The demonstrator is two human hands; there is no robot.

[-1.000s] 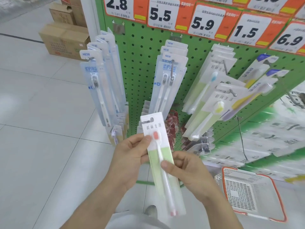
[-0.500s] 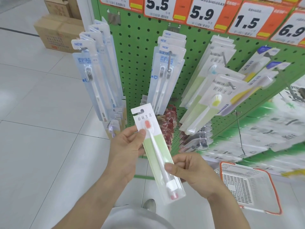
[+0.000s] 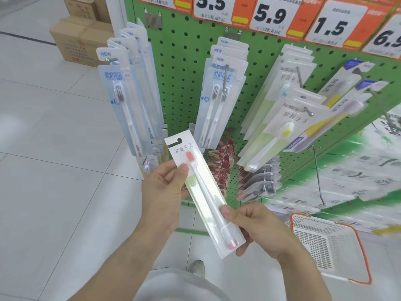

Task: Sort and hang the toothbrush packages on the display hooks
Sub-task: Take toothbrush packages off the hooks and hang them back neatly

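Pkg (image 3: 201, 192) tilted more vs. before

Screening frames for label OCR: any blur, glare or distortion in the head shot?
Head view: the held toothbrush package and both hands, left hand and right hand, are sharp; the lower-right shelf stock is smeared; wide-angle bend tilts the pegboard; lighting is even, with mild sheen on the hanging blister packs.

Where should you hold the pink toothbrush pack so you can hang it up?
Hold the pink toothbrush pack by its long side edges, low down, coming from below. Its hanging hole sits at the top, so that end must stay free for a hook. The left hand and right hand already pinch those edges.
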